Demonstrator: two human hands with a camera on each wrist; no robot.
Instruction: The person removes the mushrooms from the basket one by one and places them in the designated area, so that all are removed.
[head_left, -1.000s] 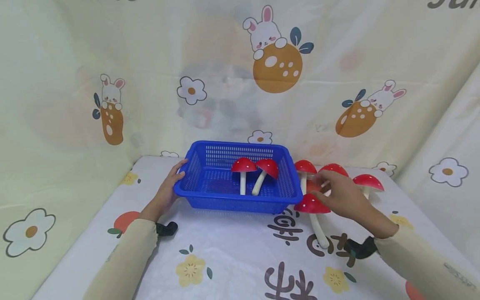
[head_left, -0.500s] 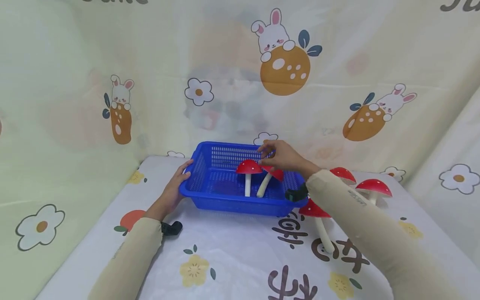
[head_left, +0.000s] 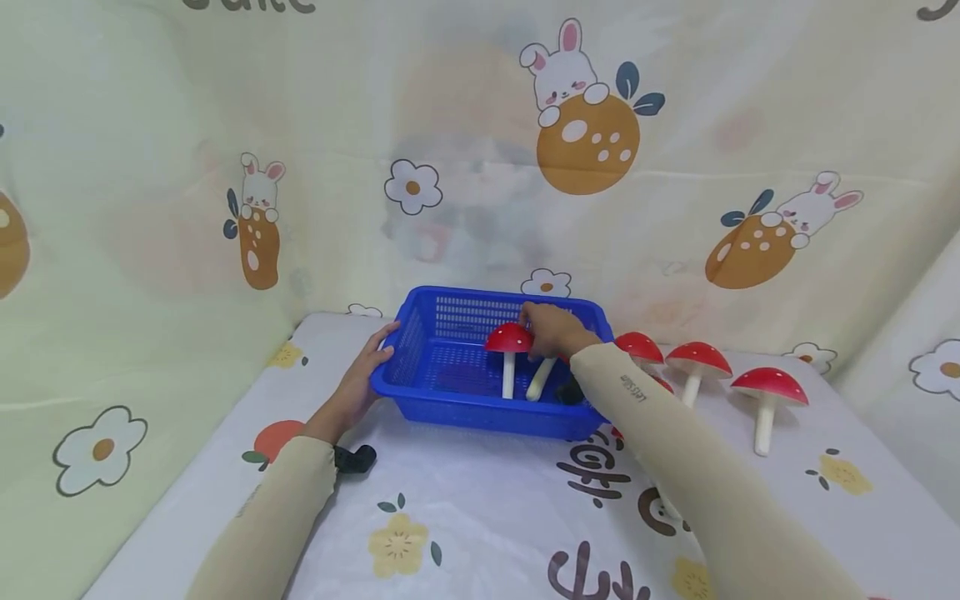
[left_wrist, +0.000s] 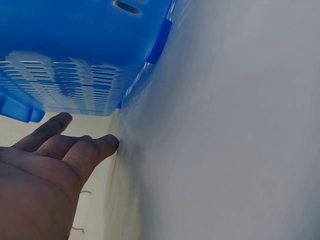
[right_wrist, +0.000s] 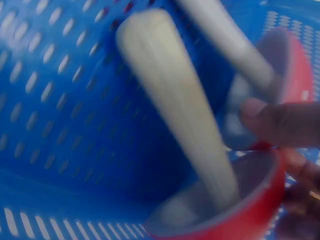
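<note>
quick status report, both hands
Left hand at left end of blue perforated plastic basket. Right hand inside, at red-capped, white-stemmed mushrooms. Beige right sleeve partly hides another mushroom outside.

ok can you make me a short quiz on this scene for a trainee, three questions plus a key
1. Multiple choice: which hand reaches into the blue basket? A) the left, B) the right, C) neither.
2. Fill in: the mushrooms in the blue basket have ____ caps and pale stems.
3. True or false: no mushroom lies outside the blue basket.

Key:
1. B, the right hand.
2. red.
3. False: several, such as the far-right mushroom, lie on the table beside it.
</note>
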